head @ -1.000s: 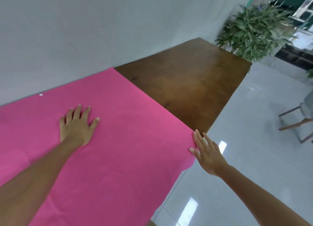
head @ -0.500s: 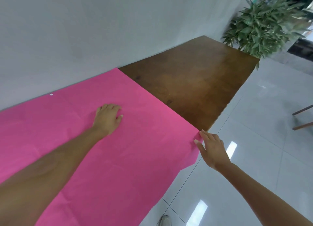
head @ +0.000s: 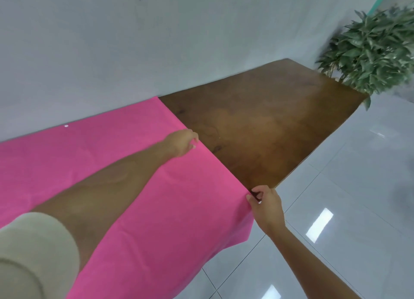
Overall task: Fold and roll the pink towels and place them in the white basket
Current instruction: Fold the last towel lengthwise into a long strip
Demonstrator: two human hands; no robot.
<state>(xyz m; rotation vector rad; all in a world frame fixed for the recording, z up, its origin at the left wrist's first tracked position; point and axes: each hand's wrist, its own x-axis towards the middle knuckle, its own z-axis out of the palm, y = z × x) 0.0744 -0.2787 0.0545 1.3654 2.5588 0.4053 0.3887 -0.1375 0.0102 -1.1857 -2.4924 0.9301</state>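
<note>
On table (head: pixel 268 124), flat pink towel (head: pixel 179 220), edge in left grip (head: pixel 183 141), corner in right grip (head: pixel 264 201)

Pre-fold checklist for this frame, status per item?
1. Pinch by right hand on towel edge: ok.
2. Grip by left hand on the same edge: cannot tell; the fingers curl there, but the pinch is hidden.
3. Towel flat on table: ok, faint creases only.
4. Towel fully on table: not ok, the near corner hangs over the front.
5. Basket in view: not ok.
</note>
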